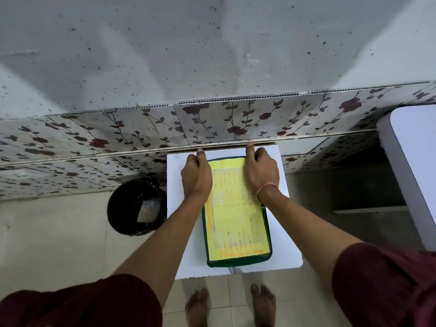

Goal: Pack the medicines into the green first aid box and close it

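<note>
The green first aid box (237,232) lies flat and closed on a small white table (181,244), with a yellow handwritten sheet covering its lid. Both hands rest on its far end. My left hand (196,176) grips the far left corner, fingers curled over the edge. My right hand (260,171) presses on the far right corner, a finger stretched toward the wall. A pink thread circles the right wrist. No medicines are visible outside the box.
A black bin (134,206) stands on the tiled floor left of the table. A floral-tiled wall (236,121) runs right behind the table. A second white table (412,166) is at the right. My bare feet (230,305) stand below the table's near edge.
</note>
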